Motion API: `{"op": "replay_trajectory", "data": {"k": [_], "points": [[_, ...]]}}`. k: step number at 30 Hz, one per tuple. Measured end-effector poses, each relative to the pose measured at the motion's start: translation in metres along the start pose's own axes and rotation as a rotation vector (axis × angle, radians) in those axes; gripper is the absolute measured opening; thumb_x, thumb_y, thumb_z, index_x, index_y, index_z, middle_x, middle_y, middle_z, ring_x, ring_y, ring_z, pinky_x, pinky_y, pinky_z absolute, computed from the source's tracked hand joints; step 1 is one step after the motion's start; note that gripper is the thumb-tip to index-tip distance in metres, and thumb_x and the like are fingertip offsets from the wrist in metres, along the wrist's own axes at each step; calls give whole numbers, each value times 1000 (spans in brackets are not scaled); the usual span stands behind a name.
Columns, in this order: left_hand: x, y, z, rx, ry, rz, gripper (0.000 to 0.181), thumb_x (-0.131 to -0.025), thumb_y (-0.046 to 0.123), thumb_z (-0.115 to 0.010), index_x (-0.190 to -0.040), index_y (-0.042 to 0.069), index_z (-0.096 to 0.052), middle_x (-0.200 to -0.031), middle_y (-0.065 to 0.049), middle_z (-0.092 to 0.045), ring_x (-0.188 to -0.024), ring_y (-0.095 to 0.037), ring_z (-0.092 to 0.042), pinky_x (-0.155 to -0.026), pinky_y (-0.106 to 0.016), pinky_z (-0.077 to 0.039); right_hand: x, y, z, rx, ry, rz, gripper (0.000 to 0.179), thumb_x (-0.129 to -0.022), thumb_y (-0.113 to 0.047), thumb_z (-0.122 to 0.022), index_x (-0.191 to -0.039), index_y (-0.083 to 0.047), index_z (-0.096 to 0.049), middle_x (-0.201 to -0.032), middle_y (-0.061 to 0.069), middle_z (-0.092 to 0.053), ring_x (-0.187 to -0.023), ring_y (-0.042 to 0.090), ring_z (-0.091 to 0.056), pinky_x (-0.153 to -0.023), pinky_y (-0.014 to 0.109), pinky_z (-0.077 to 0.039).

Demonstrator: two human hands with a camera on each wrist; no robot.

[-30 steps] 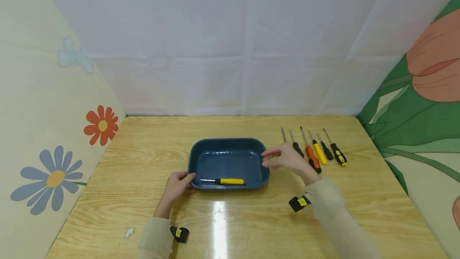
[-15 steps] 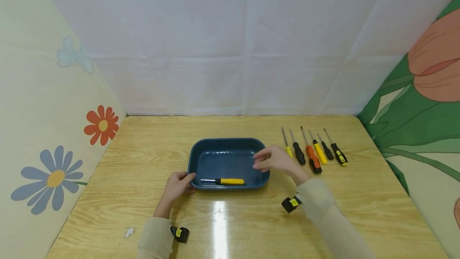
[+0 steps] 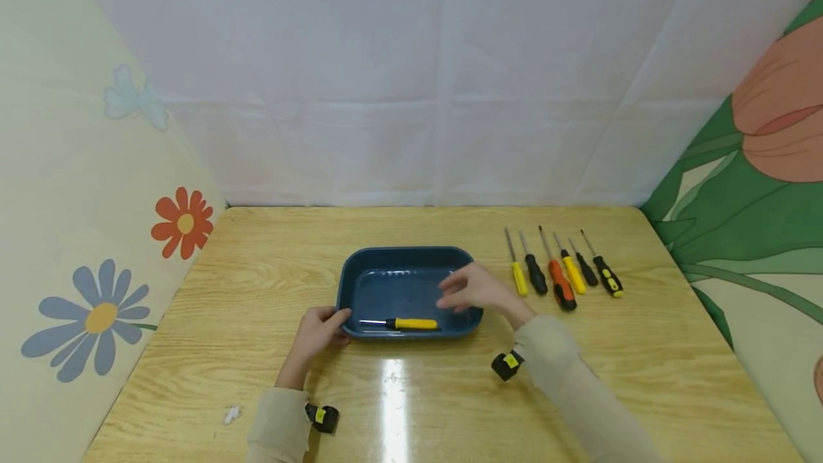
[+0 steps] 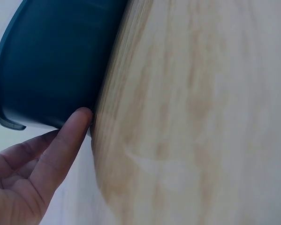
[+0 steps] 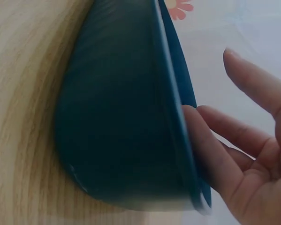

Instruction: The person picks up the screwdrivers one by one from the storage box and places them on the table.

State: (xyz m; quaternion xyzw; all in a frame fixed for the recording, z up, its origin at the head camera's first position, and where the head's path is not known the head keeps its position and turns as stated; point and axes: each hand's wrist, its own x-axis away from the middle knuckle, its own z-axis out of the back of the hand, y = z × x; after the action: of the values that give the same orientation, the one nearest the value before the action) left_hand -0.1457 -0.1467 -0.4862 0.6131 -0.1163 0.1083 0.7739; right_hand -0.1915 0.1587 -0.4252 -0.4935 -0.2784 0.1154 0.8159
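A dark blue rectangular tray (image 3: 379,291) rests on the wooden table. Inside it, along the near wall, lies a screwdriver (image 3: 415,324) with a yellow handle, its tip pointing left. My left hand (image 3: 313,336) grips the tray's near left corner, thumb over the rim and fingers outside; the left wrist view shows fingertips (image 4: 79,117) against the outer wall. Over the right part of the tray hovers my right hand (image 3: 479,289), fingers loosely bent and holding nothing. In the right wrist view, its fingers (image 5: 208,147) reach past the tray rim, thumb spread apart.
Right of the tray, several screwdrivers lie in a row, among them a yellow one (image 3: 519,279), a black one (image 3: 535,276) and an orange-and-black one (image 3: 561,284). A white scrap (image 3: 232,414) lies at the table's front left. A white cloth (image 3: 411,91) hangs behind.
My right hand has moved left from the tray's right rim to over its inside, uncovering the nearest yellow screwdriver in the row. Left hand, tray and the screwdriver inside stay put.
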Motion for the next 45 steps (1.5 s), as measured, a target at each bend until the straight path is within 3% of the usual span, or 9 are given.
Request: {"op": "replay_trajectory", "data": {"k": [6, 15, 27, 37, 45], "points": [[-1, 0, 0, 1, -2, -5, 30, -88, 12, -55, -101, -14, -60, -73, -15, -64, -59, -22, -63, -57, -34, -56, -8, -1, -9, 62, -29, 0, 42, -76, -17, -73, -110, 5, -61, -98, 13, -64, -75, 20, -64, -63, 32, -56], [0, 0, -1, 1, 1, 8, 29, -88, 12, -56, -100, -13, -61, -72, -15, -64, -58, -21, -62, -57, -34, -56, -18, 1, -20, 91, -6, -50, 43, -71, -16, -77, -107, 3, -63, -94, 10, -65, -73, 17, -63, -59, 29, -56], [-1, 0, 0, 8, -6, 6, 30, -88, 13, -56, -102, -13, -60, -73, -15, -65, -58, -21, -63, -57, -34, -56, -21, 2, -31, 167, -32, 6, 35, -71, -12, -76, -100, 5, -65, -89, 11, -66, -68, 17, -63, -56, 27, -55], [-1, 0, 0, 6, -11, 7, 30, -88, 13, -56, -102, -14, -60, -72, -15, -65, -58, -21, -62, -57, -33, -56, -25, 3, -39, 258, -33, 6, 30, -70, -9, -77, -94, 4, -67, -81, 9, -66, -62, 16, -62, -53, 24, -54], [0, 1, 0, 15, -8, 0, 31, -88, 11, -56, -103, -15, -59, -72, -15, -64, -57, -20, -62, -56, -33, -56, -27, 2, -44, 396, -8, 29, 26, -69, -10, -78, -91, 1, -68, -82, 9, -67, -56, 11, -60, -52, 21, -52]]}}
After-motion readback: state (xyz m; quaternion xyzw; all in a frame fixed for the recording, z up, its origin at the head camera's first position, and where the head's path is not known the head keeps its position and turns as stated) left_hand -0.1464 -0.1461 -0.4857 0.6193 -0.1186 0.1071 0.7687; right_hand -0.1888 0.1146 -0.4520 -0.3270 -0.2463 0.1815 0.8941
